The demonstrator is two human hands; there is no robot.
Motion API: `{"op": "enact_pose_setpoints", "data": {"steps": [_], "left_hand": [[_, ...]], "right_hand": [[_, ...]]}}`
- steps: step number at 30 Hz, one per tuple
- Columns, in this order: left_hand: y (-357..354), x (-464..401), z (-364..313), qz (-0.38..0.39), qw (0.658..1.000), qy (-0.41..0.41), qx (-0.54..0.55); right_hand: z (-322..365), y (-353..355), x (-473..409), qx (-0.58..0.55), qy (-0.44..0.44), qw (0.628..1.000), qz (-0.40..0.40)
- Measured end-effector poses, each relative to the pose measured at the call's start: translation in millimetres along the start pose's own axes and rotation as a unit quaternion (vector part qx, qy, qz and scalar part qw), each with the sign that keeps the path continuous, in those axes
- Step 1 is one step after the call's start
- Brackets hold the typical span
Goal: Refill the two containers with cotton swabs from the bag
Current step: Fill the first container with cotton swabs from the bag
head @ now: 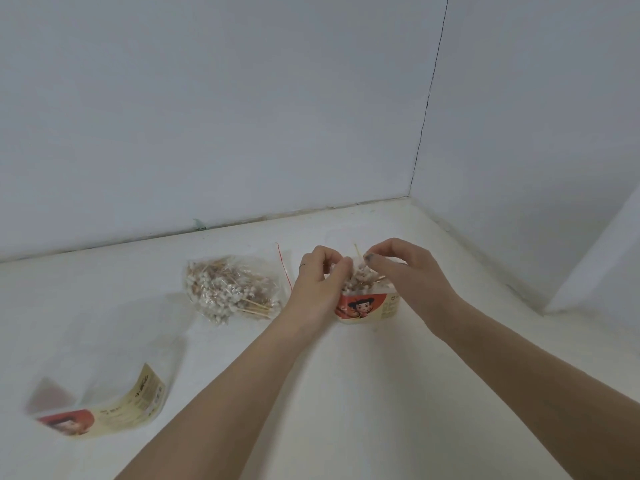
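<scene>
A bundle of cotton swabs (356,278) is shown standing in the upright container (367,306) at centre right, pinched between the curled fingers of the left hand (320,271) and the right hand (394,263). The clear bag (232,289) of remaining swabs is seen lying to the left, near the far wall, and the second container (100,407) is tipped on its side at the near left. The swabs are judged light, thin and easily scattered, so they are best gathered at mid-stick as a bunch and not gripped by the soft tips.
</scene>
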State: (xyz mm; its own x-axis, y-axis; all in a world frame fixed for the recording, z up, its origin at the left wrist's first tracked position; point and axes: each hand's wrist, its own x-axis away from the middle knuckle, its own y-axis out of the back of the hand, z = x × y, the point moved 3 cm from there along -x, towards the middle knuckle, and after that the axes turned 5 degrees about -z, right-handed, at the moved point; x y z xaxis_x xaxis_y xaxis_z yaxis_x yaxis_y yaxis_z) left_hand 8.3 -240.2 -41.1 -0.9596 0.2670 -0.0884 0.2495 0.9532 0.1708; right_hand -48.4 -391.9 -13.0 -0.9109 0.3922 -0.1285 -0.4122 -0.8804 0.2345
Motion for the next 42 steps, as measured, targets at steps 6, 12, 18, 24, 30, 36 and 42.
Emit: {"op": "enact_pose_setpoints", "data": {"steps": [6,12,18,24,30,36,42], "left_hand": [[-4.2,-4.2,-2.9,-0.035,0.997,-0.027,-0.058],[-3.1,2.5,1.0,0.022,1.0,-0.008,-0.018],[-8.4,1.7,5.4,0.005,0.998,-0.035,-0.052],[-16.2,-2.2,-1.2,-0.007,0.998,0.012,-0.054],[-15.9,-2.9,6.0,-0.015,0.999,0.007,-0.031],[-15.0,-10.5,2.1,-0.016,0.999,0.029,-0.032],[-10.0,-8.6,0.8,0.014,0.999,0.022,-0.029]], "right_hand": [[-6.8,-0.4,1.9,0.076,0.034,0.996,0.016],[-1.8,6.7,3.9,0.164,0.07,0.984,0.024],[1.0,6.8,0.3,0.197,0.096,0.975,0.036],[-4.6,12.0,-6.8,0.108,0.051,0.993,0.004],[-4.2,12.5,-4.0,0.115,0.066,0.991,0.027],[-0.7,10.5,-3.2,0.152,0.083,0.984,0.051],[1.8,7.9,-7.4,0.14,0.072,0.986,0.05]]}}
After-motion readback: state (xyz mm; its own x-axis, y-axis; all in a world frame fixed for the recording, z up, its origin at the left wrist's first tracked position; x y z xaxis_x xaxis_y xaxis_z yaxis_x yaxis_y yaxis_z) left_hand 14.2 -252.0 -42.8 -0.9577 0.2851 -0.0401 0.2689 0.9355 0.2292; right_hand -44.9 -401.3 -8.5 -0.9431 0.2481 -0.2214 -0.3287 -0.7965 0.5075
